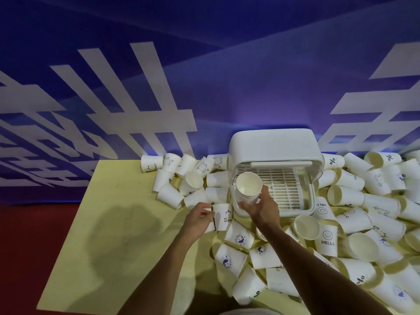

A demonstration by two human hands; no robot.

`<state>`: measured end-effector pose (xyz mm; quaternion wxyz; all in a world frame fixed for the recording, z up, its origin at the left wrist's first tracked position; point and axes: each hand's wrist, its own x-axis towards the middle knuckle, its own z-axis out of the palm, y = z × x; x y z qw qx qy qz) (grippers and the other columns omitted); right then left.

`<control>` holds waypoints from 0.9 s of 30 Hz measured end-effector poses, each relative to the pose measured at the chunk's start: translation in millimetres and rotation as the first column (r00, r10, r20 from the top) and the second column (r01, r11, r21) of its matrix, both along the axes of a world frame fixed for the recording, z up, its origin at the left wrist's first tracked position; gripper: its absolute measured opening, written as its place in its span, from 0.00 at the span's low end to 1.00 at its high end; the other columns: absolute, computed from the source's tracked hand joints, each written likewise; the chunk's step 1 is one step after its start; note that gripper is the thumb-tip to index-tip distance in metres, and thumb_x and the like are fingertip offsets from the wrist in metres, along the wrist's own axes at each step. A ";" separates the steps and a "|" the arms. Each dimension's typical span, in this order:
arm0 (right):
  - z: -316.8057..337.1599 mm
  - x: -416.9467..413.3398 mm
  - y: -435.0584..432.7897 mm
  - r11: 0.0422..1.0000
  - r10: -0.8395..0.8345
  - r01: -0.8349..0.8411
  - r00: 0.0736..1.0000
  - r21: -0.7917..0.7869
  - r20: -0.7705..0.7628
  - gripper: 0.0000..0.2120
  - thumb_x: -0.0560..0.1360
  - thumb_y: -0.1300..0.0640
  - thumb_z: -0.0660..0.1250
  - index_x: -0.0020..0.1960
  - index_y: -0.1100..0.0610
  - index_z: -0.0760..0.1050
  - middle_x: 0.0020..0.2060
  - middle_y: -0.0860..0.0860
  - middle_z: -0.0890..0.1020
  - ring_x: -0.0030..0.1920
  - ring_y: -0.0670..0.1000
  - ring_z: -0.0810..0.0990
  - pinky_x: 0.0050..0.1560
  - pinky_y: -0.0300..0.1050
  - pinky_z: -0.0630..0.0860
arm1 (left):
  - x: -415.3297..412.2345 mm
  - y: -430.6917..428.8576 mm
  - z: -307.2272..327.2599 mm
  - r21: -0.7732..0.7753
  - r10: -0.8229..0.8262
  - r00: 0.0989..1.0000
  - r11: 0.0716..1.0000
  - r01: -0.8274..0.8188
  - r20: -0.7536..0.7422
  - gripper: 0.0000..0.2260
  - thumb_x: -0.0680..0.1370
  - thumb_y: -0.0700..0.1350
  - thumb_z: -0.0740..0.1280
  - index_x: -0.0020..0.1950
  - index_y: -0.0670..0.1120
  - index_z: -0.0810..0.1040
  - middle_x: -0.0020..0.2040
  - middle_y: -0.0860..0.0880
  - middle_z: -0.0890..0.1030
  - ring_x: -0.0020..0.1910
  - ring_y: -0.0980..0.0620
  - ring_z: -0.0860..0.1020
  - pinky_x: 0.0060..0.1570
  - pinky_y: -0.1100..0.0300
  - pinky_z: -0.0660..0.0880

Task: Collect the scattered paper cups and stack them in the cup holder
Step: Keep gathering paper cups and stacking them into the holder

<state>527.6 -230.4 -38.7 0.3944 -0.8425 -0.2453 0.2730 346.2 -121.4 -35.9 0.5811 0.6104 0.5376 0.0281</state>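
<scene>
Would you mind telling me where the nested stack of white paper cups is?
In the head view, the nested stack of white paper cups is near centre, held by the right hand at the left front of the white plastic cup holder.

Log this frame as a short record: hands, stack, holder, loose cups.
left hand: fingers at the Bear cup on the table; grip unclear
right hand: grips the stack
stack: mouth up, at the holder's left front
holder: lid up; no cups seen on its grid tray
loose cups: many, lying left, right and in front of the holder
</scene>
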 end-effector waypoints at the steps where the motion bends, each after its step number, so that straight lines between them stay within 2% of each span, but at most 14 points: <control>1: -0.4 0.9 1.1 1.000 -0.001 0.001 1.000 0.005 0.001 0.34 0.66 0.48 0.78 0.68 0.49 0.67 0.53 0.49 0.81 0.51 0.52 0.79 0.49 0.48 0.76 | 1.1 2.6 -2.3 0.004 0.004 1.000 1.000 -0.004 0.010 0.10 0.79 0.46 0.65 0.61 0.50 0.75 0.55 0.51 0.80 0.55 0.51 0.79 0.49 0.57 0.75; 4: -0.3 3.7 5.1 0.999 -0.022 0.022 1.000 0.035 0.000 0.33 0.66 0.47 0.78 0.66 0.49 0.68 0.50 0.46 0.80 0.49 0.51 0.79 0.45 0.46 0.74 | 5.3 11.4 -8.9 0.024 0.001 0.999 1.000 -0.002 0.049 0.09 0.79 0.46 0.66 0.59 0.51 0.77 0.55 0.51 0.81 0.54 0.51 0.81 0.53 0.57 0.76; 8: -1.1 10.3 15.0 0.997 -0.052 0.051 0.999 0.059 0.017 0.31 0.67 0.48 0.78 0.66 0.49 0.69 0.49 0.43 0.78 0.48 0.48 0.77 0.44 0.44 0.71 | 15.4 26.0 -12.3 0.042 -0.013 0.997 0.999 0.010 0.076 0.06 0.79 0.45 0.66 0.55 0.53 0.78 0.56 0.51 0.81 0.54 0.51 0.81 0.49 0.59 0.75; 11: -3.3 18.3 24.3 0.995 -0.077 0.076 0.997 0.059 0.029 0.27 0.68 0.48 0.77 0.63 0.48 0.70 0.47 0.42 0.78 0.48 0.47 0.77 0.43 0.43 0.71 | 22.9 36.9 -14.0 0.054 -0.023 0.997 0.998 0.020 0.070 0.07 0.79 0.45 0.66 0.54 0.54 0.78 0.54 0.51 0.82 0.53 0.53 0.81 0.54 0.59 0.76; 13: -2.2 23.7 32.4 0.995 -0.079 0.076 0.996 0.069 0.046 0.23 0.69 0.49 0.77 0.59 0.46 0.72 0.46 0.41 0.79 0.46 0.45 0.77 0.40 0.40 0.70 | 27.9 43.8 -15.2 0.053 -0.030 0.998 0.998 0.027 0.061 0.07 0.79 0.45 0.65 0.54 0.56 0.78 0.54 0.51 0.82 0.53 0.54 0.81 0.56 0.58 0.76; 15: -2.9 30.1 43.0 0.996 -0.087 0.085 0.995 0.041 0.053 0.18 0.68 0.50 0.78 0.50 0.44 0.71 0.44 0.42 0.80 0.44 0.46 0.77 0.40 0.41 0.71 | 32.6 50.9 -18.7 0.053 -0.039 0.997 0.998 0.036 0.060 0.07 0.78 0.45 0.66 0.53 0.57 0.78 0.54 0.51 0.83 0.52 0.53 0.82 0.58 0.55 0.77; 17: -8.1 36.0 52.0 0.995 -0.096 0.097 0.994 -0.016 0.043 0.16 0.67 0.46 0.77 0.47 0.47 0.72 0.42 0.45 0.83 0.42 0.48 0.81 0.42 0.45 0.76 | 36.0 57.3 -23.2 0.053 -0.044 0.997 0.998 0.041 0.062 0.07 0.78 0.46 0.67 0.52 0.57 0.79 0.53 0.51 0.83 0.52 0.51 0.82 0.59 0.51 0.77; 20: -21.6 41.9 56.3 0.993 -0.093 0.096 0.995 -0.064 0.037 0.24 0.64 0.36 0.73 0.50 0.53 0.76 0.38 0.46 0.82 0.40 0.48 0.82 0.39 0.45 0.78 | 39.9 63.3 -29.3 0.054 -0.046 0.997 0.998 0.043 0.062 0.07 0.77 0.47 0.67 0.52 0.58 0.79 0.52 0.51 0.83 0.51 0.51 0.82 0.59 0.49 0.78; 23: -28.5 42.6 55.6 0.995 -0.076 0.079 0.996 -0.063 0.041 0.26 0.65 0.32 0.71 0.50 0.52 0.77 0.37 0.45 0.83 0.38 0.44 0.82 0.35 0.40 0.75 | 43.8 64.3 -32.6 0.053 -0.047 0.998 0.998 0.044 0.051 0.07 0.78 0.45 0.67 0.53 0.56 0.79 0.52 0.51 0.83 0.51 0.51 0.82 0.57 0.52 0.78; 25: -25.1 42.5 55.2 0.995 -0.077 0.081 0.995 -0.060 0.061 0.23 0.66 0.35 0.73 0.51 0.51 0.76 0.37 0.44 0.83 0.38 0.43 0.81 0.35 0.40 0.75 | 46.0 63.0 -32.0 0.053 -0.051 0.998 0.997 0.048 0.046 0.07 0.79 0.45 0.67 0.53 0.56 0.78 0.52 0.51 0.82 0.51 0.51 0.82 0.52 0.58 0.77; 27: -22.8 42.9 56.2 0.995 -0.070 0.075 0.996 -0.073 0.061 0.22 0.67 0.39 0.74 0.52 0.52 0.74 0.38 0.45 0.83 0.39 0.45 0.82 0.37 0.43 0.77 | 47.2 60.9 -30.3 0.054 -0.062 0.997 0.997 0.059 0.043 0.07 0.79 0.45 0.66 0.53 0.56 0.78 0.53 0.52 0.82 0.51 0.53 0.82 0.47 0.63 0.73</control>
